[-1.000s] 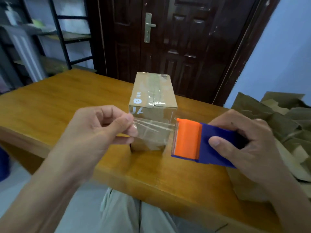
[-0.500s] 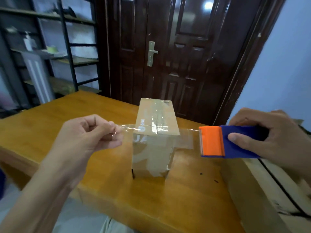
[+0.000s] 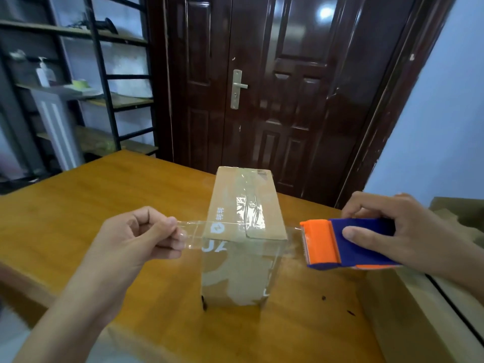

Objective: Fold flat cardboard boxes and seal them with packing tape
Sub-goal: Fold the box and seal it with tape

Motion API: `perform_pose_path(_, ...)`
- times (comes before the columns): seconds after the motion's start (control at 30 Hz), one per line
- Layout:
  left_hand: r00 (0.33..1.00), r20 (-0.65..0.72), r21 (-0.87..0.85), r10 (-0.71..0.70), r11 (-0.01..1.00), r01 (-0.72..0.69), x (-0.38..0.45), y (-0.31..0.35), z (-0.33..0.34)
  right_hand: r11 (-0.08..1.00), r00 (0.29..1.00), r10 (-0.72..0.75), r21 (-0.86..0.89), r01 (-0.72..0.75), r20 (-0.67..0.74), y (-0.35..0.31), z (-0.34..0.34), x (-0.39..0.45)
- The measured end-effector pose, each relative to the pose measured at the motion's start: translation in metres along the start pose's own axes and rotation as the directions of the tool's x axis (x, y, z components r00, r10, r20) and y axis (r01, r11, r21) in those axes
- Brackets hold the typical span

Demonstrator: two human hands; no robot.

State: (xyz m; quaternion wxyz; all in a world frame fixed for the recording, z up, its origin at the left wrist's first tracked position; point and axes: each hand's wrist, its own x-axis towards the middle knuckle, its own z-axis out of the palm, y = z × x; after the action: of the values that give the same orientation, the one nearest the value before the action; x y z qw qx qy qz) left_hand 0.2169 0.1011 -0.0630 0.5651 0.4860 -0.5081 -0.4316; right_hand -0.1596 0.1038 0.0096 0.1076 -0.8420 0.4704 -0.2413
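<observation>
Box [image 3: 246, 205] front shows white letters "JA"

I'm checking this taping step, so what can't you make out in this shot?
Head view only:
- Tape roll: hidden inside the dispenser under the right hand.
- Tape: clear, so contact with the box is unreadable.
- Box's far and right sides: face away.
- Cardboard at right: cut by the frame edge.
- Shelf items: blurred.

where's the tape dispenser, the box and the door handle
tape dispenser [image 3: 348, 243], head view, blue body by the thumb
box [image 3: 230, 195], head view, bare top flap
door handle [image 3: 237, 86], head view, metal plate at the lever
</observation>
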Motion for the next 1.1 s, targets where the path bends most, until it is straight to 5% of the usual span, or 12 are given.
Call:
perform_pose_path(0.4,0.980,0.126,-0.175,-0.156,0.968,0.177,0.010,-0.044,0.027,0.985,0.976,0.124,0.096,-0.143,0.180,0.036,0.028,0.010)
perform_pose_path(0.53,0.995,0.003,-0.126,-0.098,0.987,0.097,0.010,-0.060,0.053,0.970,0.945,0.178,0.112,-0.216,0.275,0.040,0.038,0.011)
perform_pose_path(0.7,0.971,-0.130,-0.281,-0.202,0.946,0.159,0.002,-0.087,0.089,0.960,0.930,0.206,0.121,-0.252,0.304,0.043,0.045,0.013)
perform_pose_path(0.87,0.965,-0.208,0.005,0.161,0.986,-0.164,0.004,-0.077,0.078,0.950,0.921,0.241,0.120,-0.289,0.307,0.039,0.048,0.011)
perform_pose_path(0.93,0.897,-0.154,0.156,0.414,0.907,-0.392,-0.003,-0.059,0.073,0.949,0.919,0.252,0.109,-0.296,0.302,0.035,0.050,0.012)
perform_pose_path(1.0,0.807,0.054,0.357,0.588,0.744,-0.565,-0.003,-0.045,0.076,0.945,0.918,0.269,0.101,-0.309,0.293,0.032,0.052,0.012)
perform_pose_path(1.1,0.721,0.360,0.596,0.592,0.449,-0.666,0.013,-0.041,0.079,0.945,0.921,0.277,0.097,-0.313,0.274,0.031,0.051,0.009)
